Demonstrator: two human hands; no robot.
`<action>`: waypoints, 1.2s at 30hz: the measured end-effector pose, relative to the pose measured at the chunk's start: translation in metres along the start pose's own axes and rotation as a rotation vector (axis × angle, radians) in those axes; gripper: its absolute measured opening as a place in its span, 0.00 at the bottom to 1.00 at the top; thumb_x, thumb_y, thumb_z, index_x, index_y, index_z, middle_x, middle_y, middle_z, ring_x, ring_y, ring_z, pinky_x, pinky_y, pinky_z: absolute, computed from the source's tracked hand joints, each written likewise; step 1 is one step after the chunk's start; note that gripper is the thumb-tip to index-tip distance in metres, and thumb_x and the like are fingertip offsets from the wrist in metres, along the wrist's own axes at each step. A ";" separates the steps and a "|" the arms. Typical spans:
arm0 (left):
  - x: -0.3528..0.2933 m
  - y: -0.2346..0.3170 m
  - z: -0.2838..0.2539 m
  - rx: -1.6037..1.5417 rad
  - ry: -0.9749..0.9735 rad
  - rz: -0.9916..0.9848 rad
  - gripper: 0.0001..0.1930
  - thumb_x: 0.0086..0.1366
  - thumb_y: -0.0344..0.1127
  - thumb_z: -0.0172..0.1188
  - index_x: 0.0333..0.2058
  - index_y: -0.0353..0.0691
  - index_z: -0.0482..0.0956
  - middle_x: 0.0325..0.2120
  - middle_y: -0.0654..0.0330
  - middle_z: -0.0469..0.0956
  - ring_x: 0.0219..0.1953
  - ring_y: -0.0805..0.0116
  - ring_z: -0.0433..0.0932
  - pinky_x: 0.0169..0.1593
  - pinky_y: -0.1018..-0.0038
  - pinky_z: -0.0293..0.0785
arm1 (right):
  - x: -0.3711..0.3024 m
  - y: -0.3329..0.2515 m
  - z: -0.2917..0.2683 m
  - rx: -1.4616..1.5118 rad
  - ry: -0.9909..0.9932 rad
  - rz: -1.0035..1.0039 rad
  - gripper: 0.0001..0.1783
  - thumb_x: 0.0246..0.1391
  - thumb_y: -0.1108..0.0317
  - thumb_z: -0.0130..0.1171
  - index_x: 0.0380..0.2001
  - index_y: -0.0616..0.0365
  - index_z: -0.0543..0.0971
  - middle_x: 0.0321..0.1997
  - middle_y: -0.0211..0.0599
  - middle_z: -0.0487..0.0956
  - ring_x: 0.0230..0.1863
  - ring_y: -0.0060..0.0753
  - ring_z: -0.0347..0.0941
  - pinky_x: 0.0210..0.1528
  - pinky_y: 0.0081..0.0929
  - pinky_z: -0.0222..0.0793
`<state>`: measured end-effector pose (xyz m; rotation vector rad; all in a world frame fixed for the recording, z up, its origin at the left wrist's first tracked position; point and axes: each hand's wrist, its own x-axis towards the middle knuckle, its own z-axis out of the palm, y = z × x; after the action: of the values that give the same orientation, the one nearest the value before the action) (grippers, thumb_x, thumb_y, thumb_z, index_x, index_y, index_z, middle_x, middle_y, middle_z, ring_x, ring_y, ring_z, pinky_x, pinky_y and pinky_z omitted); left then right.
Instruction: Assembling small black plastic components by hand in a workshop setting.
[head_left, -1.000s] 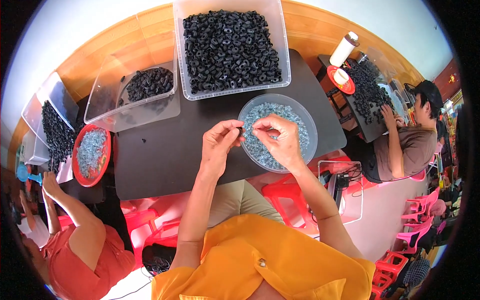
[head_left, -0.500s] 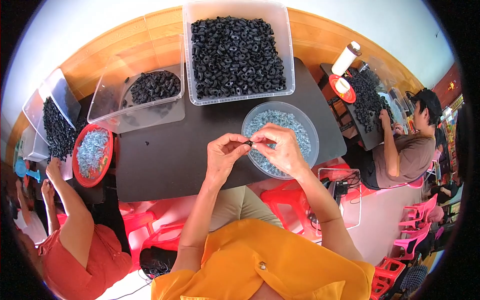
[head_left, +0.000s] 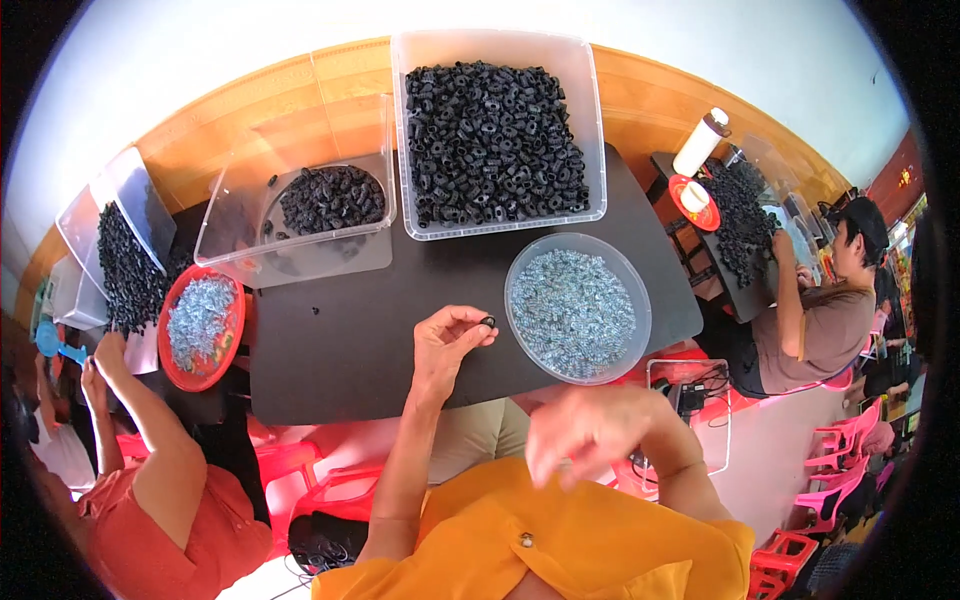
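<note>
My left hand (head_left: 445, 345) holds a small black ring-like plastic part (head_left: 488, 321) pinched between thumb and fingertips, over the table's front half. Lower right, my right hand (head_left: 590, 432) is raised before my orange shirt, away from the part. Motion smears its fingers, so anything in them cannot be made out. To the right of the left hand stands a round clear bowl (head_left: 645, 330) full of small shiny bluish, coil-like pieces (head_left: 575, 310). Behind it is a large clear bin (head_left: 500, 229) heaped with black plastic parts (head_left: 495, 145).
A second clear bin (head_left: 300, 245) with black pieces (head_left: 332, 198) lies at the back left of the dark table (head_left: 370, 345). One co-worker (head_left: 170, 480) sits left beside a red bowl (head_left: 237, 335), another (head_left: 810, 320) right. Red stools (head_left: 335, 490) stand below.
My right hand has left the black part and moved down toward my body. The left hand keeps the part. The view has shifted, so the table sits slightly lower and further right.
</note>
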<state>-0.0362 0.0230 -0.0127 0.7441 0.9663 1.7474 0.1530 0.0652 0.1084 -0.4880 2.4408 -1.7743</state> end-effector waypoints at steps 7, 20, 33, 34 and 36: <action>0.001 -0.007 -0.015 0.002 0.027 -0.078 0.06 0.54 0.20 0.58 0.32 0.31 0.75 0.28 0.58 0.77 0.29 0.71 0.78 0.35 0.78 0.77 | 0.015 0.008 0.030 0.304 -0.442 -0.117 0.16 0.48 0.69 0.56 0.39 0.64 0.67 0.42 0.44 0.68 0.48 0.46 0.63 0.50 0.39 0.57; 0.000 -0.014 -0.018 0.053 0.000 -0.097 0.06 0.53 0.20 0.59 0.31 0.32 0.76 0.27 0.59 0.78 0.28 0.74 0.77 0.35 0.79 0.76 | 0.015 0.029 0.023 0.510 -0.500 -0.092 0.04 0.50 0.76 0.48 0.27 0.68 0.70 0.28 0.45 0.70 0.31 0.45 0.67 0.35 0.35 0.61; -0.002 -0.020 -0.024 0.016 0.032 -0.096 0.07 0.52 0.19 0.60 0.32 0.32 0.76 0.27 0.60 0.78 0.28 0.75 0.77 0.36 0.80 0.76 | 0.020 -0.007 -0.045 -0.166 0.413 0.071 0.07 0.52 0.70 0.54 0.34 0.57 0.79 0.32 0.36 0.76 0.37 0.37 0.72 0.40 0.30 0.68; -0.001 -0.017 -0.021 0.016 0.030 -0.103 0.07 0.52 0.19 0.60 0.32 0.32 0.76 0.26 0.60 0.78 0.28 0.75 0.77 0.36 0.80 0.76 | 0.014 0.000 -0.054 -0.183 0.615 0.203 0.06 0.51 0.71 0.54 0.32 0.57 0.79 0.31 0.35 0.77 0.35 0.33 0.73 0.39 0.27 0.68; -0.001 -0.016 -0.020 0.016 0.038 -0.100 0.07 0.52 0.19 0.59 0.32 0.31 0.76 0.26 0.59 0.78 0.28 0.75 0.77 0.36 0.80 0.76 | -0.005 0.039 -0.081 -0.220 0.942 0.332 0.06 0.51 0.74 0.55 0.32 0.59 0.79 0.31 0.33 0.78 0.34 0.19 0.73 0.36 0.19 0.68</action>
<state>-0.0453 0.0194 -0.0367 0.6632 1.0267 1.6739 0.1295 0.1515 0.0974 0.9197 3.0111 -1.8294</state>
